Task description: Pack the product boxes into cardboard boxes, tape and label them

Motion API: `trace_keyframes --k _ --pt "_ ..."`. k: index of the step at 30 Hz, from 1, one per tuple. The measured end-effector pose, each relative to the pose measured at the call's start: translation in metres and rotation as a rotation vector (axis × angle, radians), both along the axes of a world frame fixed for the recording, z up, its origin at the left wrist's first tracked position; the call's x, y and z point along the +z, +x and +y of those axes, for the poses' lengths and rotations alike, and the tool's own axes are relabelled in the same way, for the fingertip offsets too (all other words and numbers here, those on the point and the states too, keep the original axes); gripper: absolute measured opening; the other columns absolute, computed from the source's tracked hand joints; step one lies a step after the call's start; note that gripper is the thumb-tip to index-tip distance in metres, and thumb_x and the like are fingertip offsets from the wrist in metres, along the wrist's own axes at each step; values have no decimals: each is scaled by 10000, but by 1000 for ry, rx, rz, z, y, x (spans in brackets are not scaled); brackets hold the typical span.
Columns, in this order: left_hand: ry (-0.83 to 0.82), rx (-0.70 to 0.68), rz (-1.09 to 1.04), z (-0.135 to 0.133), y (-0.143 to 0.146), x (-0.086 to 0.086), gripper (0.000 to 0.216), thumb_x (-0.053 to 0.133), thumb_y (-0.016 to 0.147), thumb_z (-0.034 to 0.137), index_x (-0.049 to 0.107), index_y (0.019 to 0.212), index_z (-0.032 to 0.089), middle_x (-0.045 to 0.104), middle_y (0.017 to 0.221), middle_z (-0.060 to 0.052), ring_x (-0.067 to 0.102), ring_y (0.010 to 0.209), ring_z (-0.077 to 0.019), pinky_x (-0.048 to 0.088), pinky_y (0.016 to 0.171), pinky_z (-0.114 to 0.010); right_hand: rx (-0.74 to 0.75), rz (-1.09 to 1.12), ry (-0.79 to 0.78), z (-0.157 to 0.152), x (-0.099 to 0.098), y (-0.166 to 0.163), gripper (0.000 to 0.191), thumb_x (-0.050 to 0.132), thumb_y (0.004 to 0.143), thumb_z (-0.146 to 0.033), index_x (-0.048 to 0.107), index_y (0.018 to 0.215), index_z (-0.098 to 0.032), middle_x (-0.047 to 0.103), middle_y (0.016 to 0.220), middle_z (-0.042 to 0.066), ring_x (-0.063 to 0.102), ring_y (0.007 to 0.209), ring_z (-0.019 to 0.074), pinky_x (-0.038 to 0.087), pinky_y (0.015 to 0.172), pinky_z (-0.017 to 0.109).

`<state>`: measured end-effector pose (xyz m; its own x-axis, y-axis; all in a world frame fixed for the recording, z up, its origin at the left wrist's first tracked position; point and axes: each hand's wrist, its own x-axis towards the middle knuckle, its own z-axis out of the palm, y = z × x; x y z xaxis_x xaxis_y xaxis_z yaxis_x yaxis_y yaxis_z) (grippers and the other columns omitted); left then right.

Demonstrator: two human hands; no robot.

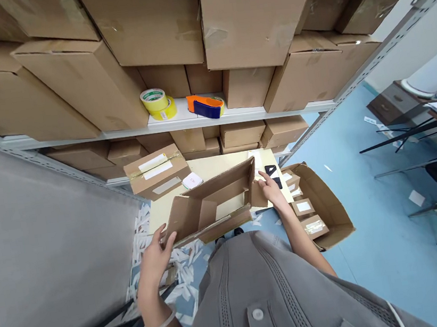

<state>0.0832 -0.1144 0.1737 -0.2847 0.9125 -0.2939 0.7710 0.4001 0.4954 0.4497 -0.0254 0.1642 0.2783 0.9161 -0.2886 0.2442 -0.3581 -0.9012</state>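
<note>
I hold an unfolded brown cardboard box [211,202] over a small pale yellow table [211,167]. My left hand [156,255] grips its left end, fingers curled over the edge. My right hand [270,189] pinches the flap at its right end. The box is open on top, its flaps standing up. A sealed carton with white labels [157,172] sits on the table's left part, a small white card [192,180] beside it. Two dark flat items [272,172] lie near my right hand.
Metal shelves hold many stacked cartons [256,19]. Yellow tape rolls [158,104] and an orange-blue tape dispenser [206,106] sit on the middle shelf. An open floor carton [326,203] holds several small labelled boxes. White paper strips [142,238] litter the blue floor at left. Desks stand at right.
</note>
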Motion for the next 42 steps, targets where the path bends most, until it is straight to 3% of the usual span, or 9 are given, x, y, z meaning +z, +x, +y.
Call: trace_keyframes --k 5,12,19,23,29,36,42 --pt "-78 -42 78 2 10 -8 426 338 962 346 590 1272 198 706 1169 -100 651 1086 -265 492 884 -341 21 -16 8 -1 -2 4 533 512 843 -347 528 1361 -223 714 1127 74 601 1170 231 341 1102 434" --pt "-72 -34 234 18 43 20 453 303 978 368 573 1317 235 718 1096 -142 673 990 -300 475 801 -364 4 -131 39 -2 -2 17 479 509 854 -372 555 1318 -264 626 1304 51 514 1280 265 302 1130 476" --pt "34 -27 342 42 76 34 449 271 986 331 575 1299 222 728 901 -154 689 853 -293 459 727 -348 -58 -219 46 1 6 14 513 514 847 -324 531 1354 -242 678 1189 80 526 1260 309 315 1110 505" --pt "98 -1 335 60 82 39 446 286 985 318 566 1316 217 725 929 -163 687 863 -285 453 734 -342 -53 -265 58 6 12 11 534 482 850 -291 507 1381 -241 648 1253 79 550 1236 287 350 1091 485" --pt "134 33 330 78 95 40 454 297 986 322 553 1347 220 727 921 -171 689 865 -293 456 756 -361 -56 -167 165 16 10 14 496 512 828 -286 577 1319 -257 590 1354 46 485 1315 263 292 1148 462" --pt "109 70 290 76 100 37 452 314 979 335 554 1353 246 732 965 -167 689 899 -304 468 763 -377 -35 -17 170 14 0 11 594 493 824 -304 476 1412 -218 461 1479 45 376 1400 202 224 1187 397" --pt "24 -16 231 68 97 35 480 348 968 323 467 1427 255 719 1082 -159 676 997 -307 477 809 -390 43 30 153 2 3 2 689 543 813 -354 387 1471 -217 339 1554 31 211 1471 174 89 1216 365"
